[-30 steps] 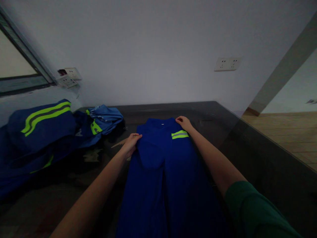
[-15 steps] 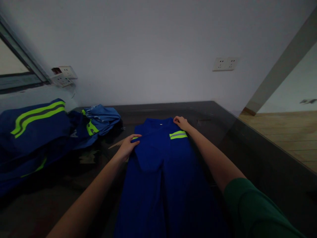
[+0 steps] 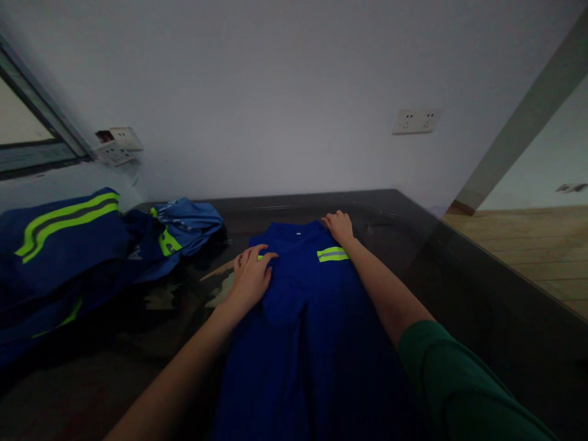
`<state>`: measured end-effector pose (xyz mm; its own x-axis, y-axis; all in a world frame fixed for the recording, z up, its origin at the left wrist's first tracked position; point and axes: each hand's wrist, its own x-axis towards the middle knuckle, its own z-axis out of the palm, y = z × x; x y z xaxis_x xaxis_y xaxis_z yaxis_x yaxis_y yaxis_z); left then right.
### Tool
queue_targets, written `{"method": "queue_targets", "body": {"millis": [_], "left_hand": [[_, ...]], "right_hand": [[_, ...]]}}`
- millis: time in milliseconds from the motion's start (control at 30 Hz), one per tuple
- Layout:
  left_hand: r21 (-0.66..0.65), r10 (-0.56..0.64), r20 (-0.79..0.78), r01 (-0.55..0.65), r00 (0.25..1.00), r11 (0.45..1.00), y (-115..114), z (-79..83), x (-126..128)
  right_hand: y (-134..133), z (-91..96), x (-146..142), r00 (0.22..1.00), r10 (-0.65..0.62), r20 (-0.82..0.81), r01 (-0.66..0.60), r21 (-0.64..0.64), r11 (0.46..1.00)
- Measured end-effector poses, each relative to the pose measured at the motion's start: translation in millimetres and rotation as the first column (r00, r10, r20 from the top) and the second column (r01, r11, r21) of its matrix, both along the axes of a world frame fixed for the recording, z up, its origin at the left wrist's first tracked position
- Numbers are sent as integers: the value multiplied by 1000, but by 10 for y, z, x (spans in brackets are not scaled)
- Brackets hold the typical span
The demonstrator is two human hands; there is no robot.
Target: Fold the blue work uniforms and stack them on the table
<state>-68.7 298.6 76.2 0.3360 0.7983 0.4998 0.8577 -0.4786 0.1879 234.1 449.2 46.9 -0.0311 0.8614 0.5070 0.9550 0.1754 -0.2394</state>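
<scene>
A dark blue collared work garment (image 3: pixel 294 288) lies spread front-up on the dark glossy surface, with a small white label inside its collar and a yellow-green reflective strip on the chest. My left hand (image 3: pixel 252 272) rests on the left chest side, thumb and fingers apart, partly covering the other strip. At the right shoulder beside the collar, my right hand (image 3: pixel 339 228) lies palm down with its fingers stretched over the cloth edge. The lower part of the garment parts along a dark gap down the middle and fades into shadow.
To the left is a heap of blue clothing (image 3: pixel 68 239) with yellow-green bands and a lighter blue bunched piece (image 3: pixel 193 223). A camouflage-patterned cloth (image 3: pixel 220 291) lies beside my left forearm. The dark tabletop (image 3: pixel 413 245) meets a white wall with sockets (image 3: pixel 416 121).
My left hand has moved right and inward onto the chest, its fingers spreading from a closed grasp at the side edge. My right hand has loosened from a pinch and flattened at the shoulder.
</scene>
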Motion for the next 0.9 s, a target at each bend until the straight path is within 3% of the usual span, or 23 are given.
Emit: {"method": "queue_targets", "body": {"millis": [167, 267, 333, 433, 533, 667, 800, 900], "left_hand": [[-153, -162, 26, 164, 986, 975, 344, 273, 402], [-245, -301, 40, 301, 953, 922, 694, 365, 868], [-275, -346, 6, 334, 938, 902, 894, 369, 1229], [-296, -261, -93, 223, 961, 929, 1097, 291, 1711], [-345, -125, -172, 59, 977, 937, 1239, 162, 2024], [-499, -29, -184, -68, 983, 864, 1460, 33, 2199], [-550, -58, -136, -27, 989, 835, 1656, -16, 2210], [-539, -59, -92, 0, 994, 842, 1691, -78, 2203]], "right_hand": [[-374, 196, 155, 996, 5, -86, 1, 73, 997], [-839, 266, 310, 993, -24, -115, 10, -123, 992], [-1211, 269, 367, 995, -53, -87, 26, -286, 958], [-1742, 242, 315, 999, -25, -20, 14, -427, 904], [-2122, 239, 154, 993, 29, 117, 24, -429, 903], [-2335, 304, 1, 980, 34, 196, 60, -456, 888], [-2355, 356, -21, 986, 44, 164, 49, -523, 851], [-2360, 339, -27, 986, 61, 157, 32, -529, 848]]}}
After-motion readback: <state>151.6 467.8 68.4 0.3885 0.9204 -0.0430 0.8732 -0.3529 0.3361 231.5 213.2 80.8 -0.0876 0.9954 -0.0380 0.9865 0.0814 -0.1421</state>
